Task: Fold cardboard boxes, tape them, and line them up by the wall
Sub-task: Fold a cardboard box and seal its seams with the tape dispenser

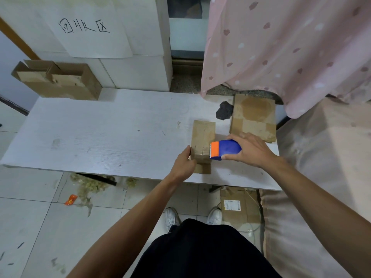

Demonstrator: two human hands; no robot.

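Observation:
A small brown cardboard box (202,137) stands on the white table (100,137), right of the middle and close to the front edge. My left hand (183,164) grips the box's near left corner. My right hand (251,150) holds a blue tape dispenser (228,149) with an orange toothed cutter, and the cutter lies against the box's right side. A flattened cardboard box (254,117) lies at the table's far right corner. An open-topped cardboard box (58,80) stands at the far left against the wall.
A dark crumpled lump (224,111) lies beside the flattened box. A pink curtain (291,47) hangs at the right over a beige couch (321,177). Below the table lie a labelled flat carton (239,207), scraps and an orange wrapper (70,199) on the tiled floor.

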